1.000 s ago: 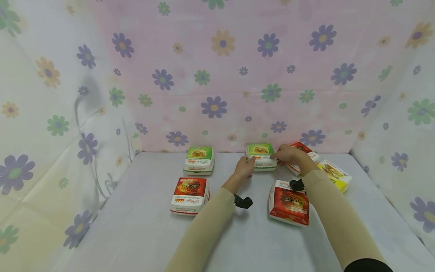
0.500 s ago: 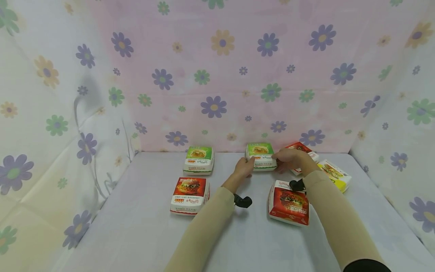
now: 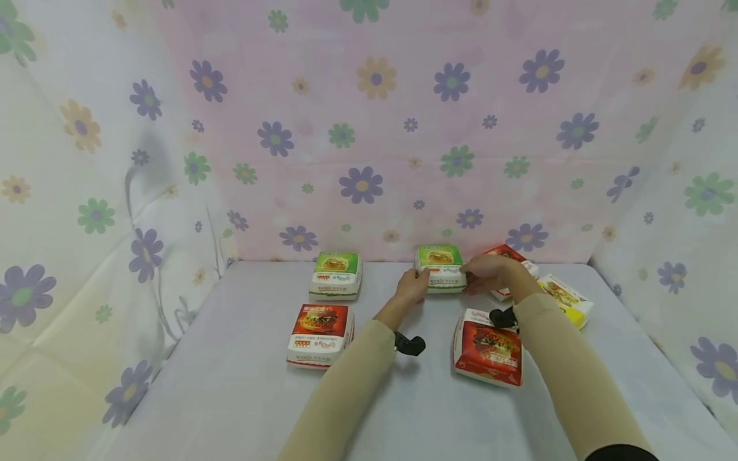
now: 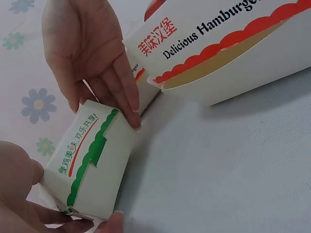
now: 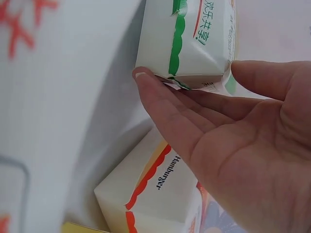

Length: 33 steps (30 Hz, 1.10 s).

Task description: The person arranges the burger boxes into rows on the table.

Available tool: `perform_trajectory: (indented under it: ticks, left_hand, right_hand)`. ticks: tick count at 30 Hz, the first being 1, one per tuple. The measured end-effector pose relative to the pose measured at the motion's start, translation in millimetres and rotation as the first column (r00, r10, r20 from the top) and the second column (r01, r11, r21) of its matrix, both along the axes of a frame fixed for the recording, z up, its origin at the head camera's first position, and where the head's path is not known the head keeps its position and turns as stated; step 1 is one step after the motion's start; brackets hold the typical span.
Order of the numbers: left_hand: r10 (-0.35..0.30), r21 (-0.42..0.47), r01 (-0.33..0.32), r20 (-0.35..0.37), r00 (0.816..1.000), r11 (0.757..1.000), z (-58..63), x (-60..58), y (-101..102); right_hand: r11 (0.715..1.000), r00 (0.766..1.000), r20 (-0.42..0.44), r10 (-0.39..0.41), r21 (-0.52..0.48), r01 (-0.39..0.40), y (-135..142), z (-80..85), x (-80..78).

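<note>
A green-and-white hamburger box point(image 3: 441, 269) sits at the back of the table, between both hands. My left hand point(image 3: 410, 288) grips its left side, thumb at the upper edge and fingers round the lower side, as the left wrist view shows. From the right, my right hand point(image 3: 494, 272) holds the same box; the right wrist view has its thumb at the top corner and its fingers, nearly straight, along the side wall. Close behind that hand lies a red-and-white hamburger box point(image 3: 510, 253), partly hidden by it.
Another green box point(image 3: 336, 275) stands at the back left, with a red box point(image 3: 319, 336) in front of it. A second red box point(image 3: 489, 349) lies below my right forearm. At right is a yellow box point(image 3: 566, 301). Flowered cloth point(image 3: 357, 128) walls the table point(image 3: 242, 384).
The fingers of my right hand have come slightly lower along the box's right side. The box and my left hand stay in place; the head view has tilted a little.
</note>
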<state>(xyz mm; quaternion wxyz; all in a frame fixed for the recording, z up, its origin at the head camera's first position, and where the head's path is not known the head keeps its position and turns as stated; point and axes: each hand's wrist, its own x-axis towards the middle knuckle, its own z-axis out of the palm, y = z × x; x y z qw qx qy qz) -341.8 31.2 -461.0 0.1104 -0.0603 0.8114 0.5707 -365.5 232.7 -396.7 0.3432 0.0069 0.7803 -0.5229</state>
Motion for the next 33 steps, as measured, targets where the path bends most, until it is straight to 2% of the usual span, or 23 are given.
perform_trajectory:
  ticks: [9,18,23,29,33]
  left_hand:
    - [-0.012,-0.022,0.009,-0.120,0.993,1.000,14.6,3.9,-9]
    - [-0.016,0.058,0.024,-0.139,0.990,0.998,26.3,7.4,-24]
    - [-0.031,0.066,0.042,-0.158,0.987,0.997,32.6,11.9,-33]
    - [0.000,0.054,0.009,-0.166,0.986,0.999,35.5,13.3,-43]
    - [-0.005,0.073,0.016,-0.152,0.988,0.997,37.8,15.9,-50]
  right_hand:
    - [0.998,0.998,-0.048,0.049,-0.030,-0.050,-7,11.6,0.3]
    - [0.998,0.994,-0.111,0.025,-0.046,-0.030,-23,21.6,6.6]
    - [0.999,0.990,-0.141,-0.006,-0.046,-0.001,-33,26.2,13.8]
    - [0.999,0.979,-0.203,-0.027,-0.027,0.022,-49,29.3,23.8]
    - [0.999,0.967,-0.251,-0.045,0.008,0.048,-59,28.4,30.5]
